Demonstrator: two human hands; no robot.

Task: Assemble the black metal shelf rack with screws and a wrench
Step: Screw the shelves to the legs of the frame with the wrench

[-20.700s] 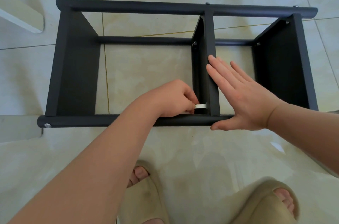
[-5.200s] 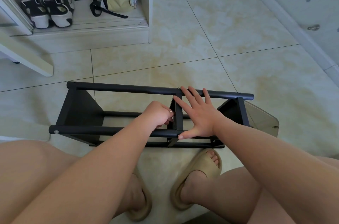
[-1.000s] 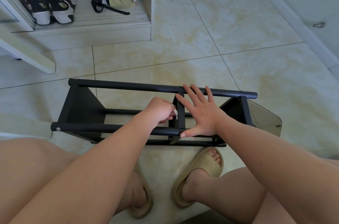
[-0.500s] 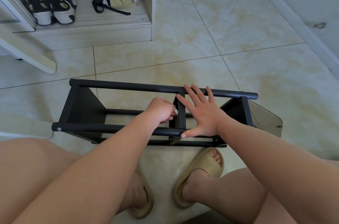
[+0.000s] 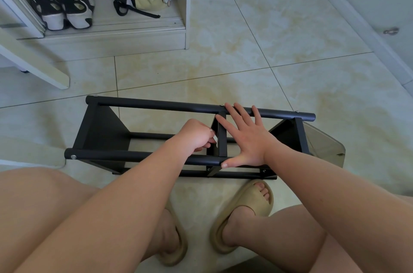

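Inside rack, left hand, perhaps with wrench.

Left bay of the shelf rack, between left end panel and middle panel: open from above, except its right end, occupied by the left hand curled on a small pale wrench. Right bay: covered by the flat right hand. Far side: bare floor. Near side: blocked by sandals and legs.
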